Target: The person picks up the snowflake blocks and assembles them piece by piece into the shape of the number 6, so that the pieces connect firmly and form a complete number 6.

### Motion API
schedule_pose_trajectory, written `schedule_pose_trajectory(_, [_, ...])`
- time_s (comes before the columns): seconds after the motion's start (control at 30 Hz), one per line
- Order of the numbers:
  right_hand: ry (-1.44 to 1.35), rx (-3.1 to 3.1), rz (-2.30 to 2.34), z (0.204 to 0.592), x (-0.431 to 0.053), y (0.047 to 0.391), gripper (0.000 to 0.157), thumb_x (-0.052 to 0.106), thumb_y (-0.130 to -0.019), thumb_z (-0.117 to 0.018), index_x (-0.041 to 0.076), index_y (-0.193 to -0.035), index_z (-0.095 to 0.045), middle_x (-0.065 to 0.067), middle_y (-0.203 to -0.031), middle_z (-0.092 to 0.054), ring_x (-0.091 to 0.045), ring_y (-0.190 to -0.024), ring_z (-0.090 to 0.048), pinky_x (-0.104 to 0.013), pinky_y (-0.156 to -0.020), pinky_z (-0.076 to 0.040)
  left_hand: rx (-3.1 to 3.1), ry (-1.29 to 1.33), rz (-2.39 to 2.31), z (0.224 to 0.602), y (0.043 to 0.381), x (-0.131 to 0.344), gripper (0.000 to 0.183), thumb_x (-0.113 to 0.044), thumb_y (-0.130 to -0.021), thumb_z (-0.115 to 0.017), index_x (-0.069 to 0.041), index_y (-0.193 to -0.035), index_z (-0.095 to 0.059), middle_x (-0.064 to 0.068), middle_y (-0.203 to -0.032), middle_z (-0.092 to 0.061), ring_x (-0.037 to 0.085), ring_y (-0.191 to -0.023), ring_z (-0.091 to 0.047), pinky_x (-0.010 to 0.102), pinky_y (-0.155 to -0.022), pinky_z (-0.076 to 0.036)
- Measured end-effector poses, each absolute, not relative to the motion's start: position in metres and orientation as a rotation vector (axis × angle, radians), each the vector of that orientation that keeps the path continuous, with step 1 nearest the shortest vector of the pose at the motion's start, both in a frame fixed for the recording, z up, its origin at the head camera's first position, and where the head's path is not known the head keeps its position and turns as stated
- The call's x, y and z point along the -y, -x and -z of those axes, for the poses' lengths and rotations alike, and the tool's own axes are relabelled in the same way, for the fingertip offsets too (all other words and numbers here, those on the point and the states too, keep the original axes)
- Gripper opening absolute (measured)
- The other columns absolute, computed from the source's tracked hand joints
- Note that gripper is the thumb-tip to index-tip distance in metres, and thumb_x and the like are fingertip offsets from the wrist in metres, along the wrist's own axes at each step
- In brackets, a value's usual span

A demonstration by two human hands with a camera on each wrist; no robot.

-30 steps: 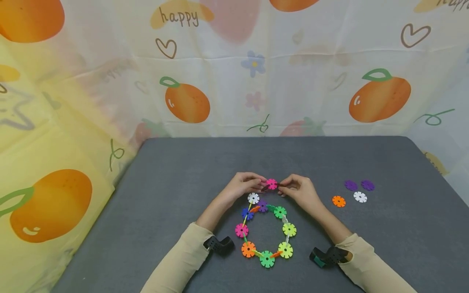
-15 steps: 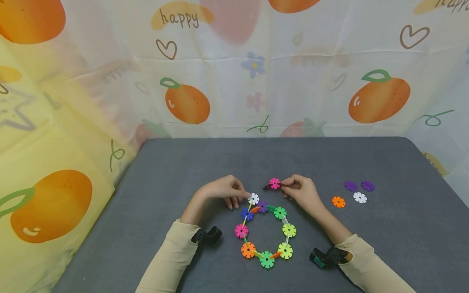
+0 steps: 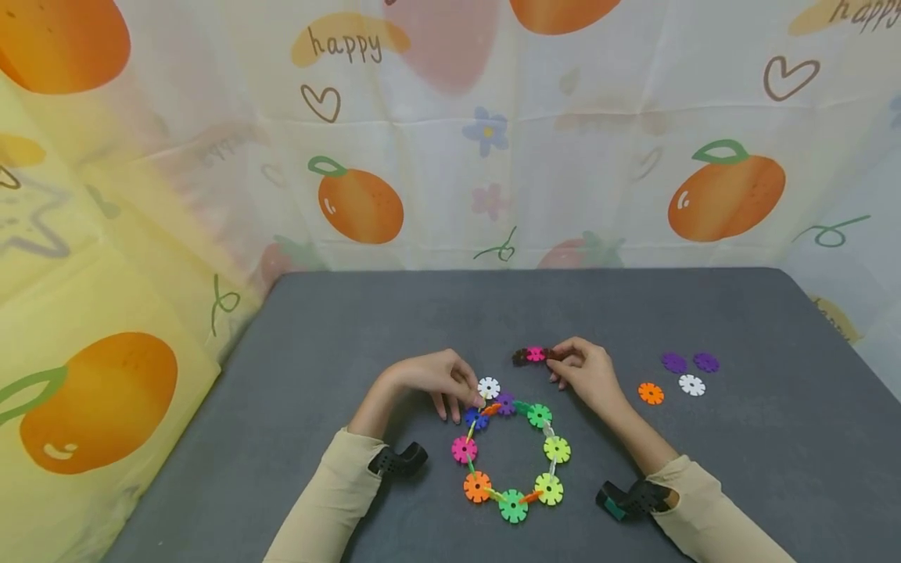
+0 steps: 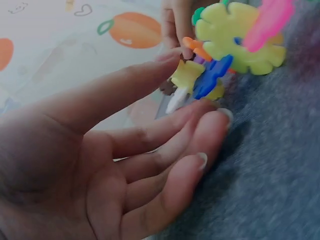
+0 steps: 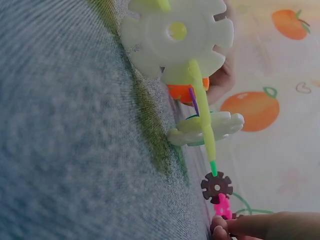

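A ring of linked notched plastic discs, snowflake-shaped and in many colours, lies on the table; its near side is a green disc [image 3: 513, 507]. A white disc [image 3: 489, 388] sticks out at the ring's top left, joined through a yellow disc [image 4: 187, 75]. My left hand [image 3: 439, 379] pinches this yellow disc between thumb and fingertips, beside the blue disc [image 4: 212, 77]. Farther back, my right hand [image 3: 584, 371] pinches one end of a short chain, a pink disc [image 3: 536, 354] between two brown discs. The far brown disc [image 3: 520, 357] points left, apart from the ring.
Loose discs lie to the right: two purple discs, one here [image 3: 673, 362], an orange disc [image 3: 651, 393] and a white one. The grey table [image 3: 338, 313] ends at a fruit-print cloth [image 3: 436, 156] behind. Black wrist cameras [image 3: 400, 460] hang close over the table.
My left hand has let go of the pink and brown chain and moved left and down to the ring. The right hand keeps the chain, now turned and shifted slightly right.
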State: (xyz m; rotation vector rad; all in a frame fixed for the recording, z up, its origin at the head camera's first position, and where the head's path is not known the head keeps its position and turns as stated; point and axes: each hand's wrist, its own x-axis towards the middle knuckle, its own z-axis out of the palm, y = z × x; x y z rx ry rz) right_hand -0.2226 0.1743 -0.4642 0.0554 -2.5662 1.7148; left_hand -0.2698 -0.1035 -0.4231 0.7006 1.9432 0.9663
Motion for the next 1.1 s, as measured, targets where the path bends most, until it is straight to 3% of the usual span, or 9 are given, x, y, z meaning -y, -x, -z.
schedule_pose_trajectory(0.27, [-0.068,2.599,-1.667,0.464,-0.175,0.222,0.024,0.002,-0.089,-0.067,-0.005,-0.111,-0.063,-0.018,-0.072,-0.069,-0.012,-0.051,-0.059,-0.025,-0.049,-0.052,-1.973,-0.775,-1.063,0.431,0.269,0.091,0.018,-0.019,-0.094,-0.065,-0.008,-0.108,-0.070,0.004,-0.090,-0.072,0.014,-0.067,-0.069,0.036,-0.063,-0.061])
schedule_pose_trajectory(0.47, [-0.068,2.553,-1.598,0.460,-0.172,0.220,0.022,0.010,-0.090,-0.069,0.000,-0.109,-0.066,-0.017,-0.085,-0.067,-0.007,-0.053,-0.055,-0.023,-0.049,-0.048,-2.022,-0.794,-1.109,0.434,0.266,0.082,0.021,-0.019,-0.094,-0.065,-0.007,-0.111,-0.069,0.007,-0.096,-0.072,0.014,-0.067,-0.069,0.034,-0.063,-0.061])
schedule_pose_trajectory(0.7, [-0.199,2.616,-1.911,0.458,-0.167,0.218,0.030,0.028,-0.092,-0.068,0.001,-0.103,-0.070,-0.005,-0.061,-0.056,-0.009,-0.047,-0.045,-0.027,-0.045,-0.043,-2.011,-0.807,-1.203,0.436,0.264,0.074,0.024,-0.014,-0.096,-0.062,-0.001,-0.116,-0.064,0.017,-0.108,-0.072,0.012,-0.075,-0.068,0.035,-0.064,-0.061])
schedule_pose_trajectory(0.9, [-0.217,2.610,-2.075,0.458,-0.167,0.217,0.028,0.026,-0.092,-0.069,0.001,-0.105,-0.070,0.000,-0.062,-0.057,-0.009,-0.049,-0.044,-0.026,-0.045,-0.043,-2.002,-0.749,-1.242,0.440,0.263,0.069,0.032,-0.013,-0.095,-0.062,0.001,-0.125,-0.060,0.018,-0.111,-0.072,0.010,-0.084,-0.069,0.033,-0.067,-0.061])
schedule_pose_trajectory(1.1, [-0.283,2.602,-2.095,0.458,-0.166,0.217,0.026,0.021,-0.092,-0.069,-0.001,-0.105,-0.069,0.000,-0.063,-0.059,-0.008,-0.048,-0.045,-0.024,-0.045,-0.043,-1.998,-0.748,-1.268,0.445,0.264,0.068,0.031,-0.011,-0.095,-0.063,0.001,-0.123,-0.062,0.019,-0.111,-0.071,0.009,-0.080,-0.069,0.034,-0.069,-0.061])
